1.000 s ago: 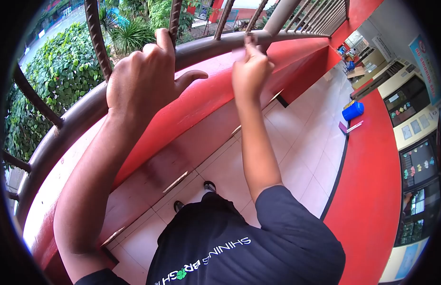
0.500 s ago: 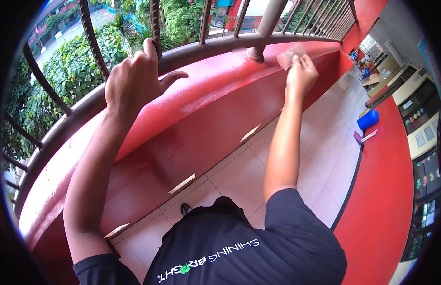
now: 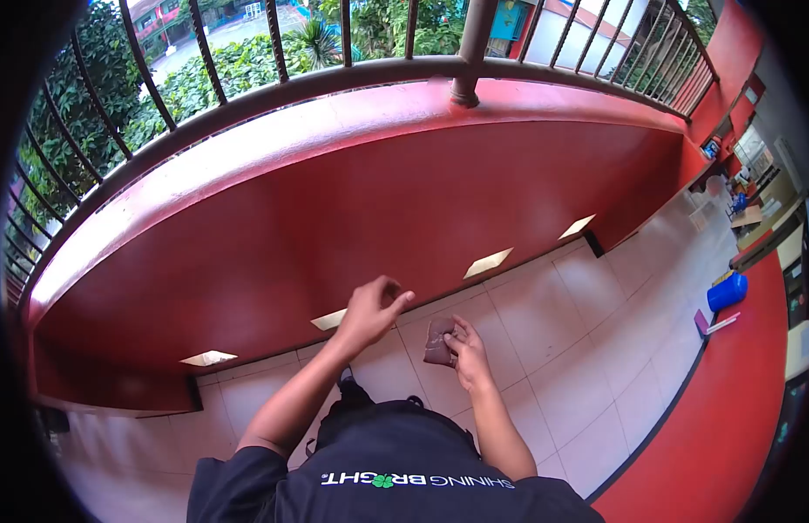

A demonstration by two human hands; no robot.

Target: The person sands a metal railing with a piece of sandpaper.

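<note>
My right hand (image 3: 471, 353) pinches a small brown sheet, creased and worn like a piece of sandpaper (image 3: 438, 342), between thumb and fingers. It is held above the tiled floor. To its left, my left hand (image 3: 375, 311) hangs in the air with fingers loosely bent and the thumb apart, holding nothing. The hands are close together but do not touch. Beyond them stands the low red wall (image 3: 335, 209), topped by a brown metal railing (image 3: 369, 74) with upright bars.
Pale floor tiles (image 3: 552, 336) run along the wall, which has several light openings at its base. At the right, a blue container (image 3: 727, 291) stands on a red ledge (image 3: 727, 418), near a pink-and-white object (image 3: 716, 323). Greenery lies beyond the bars.
My left hand has let go of the railing and come down toward my body. My right hand has also come down from near the wall top, still holding the brown sheet. The view has turned.
</note>
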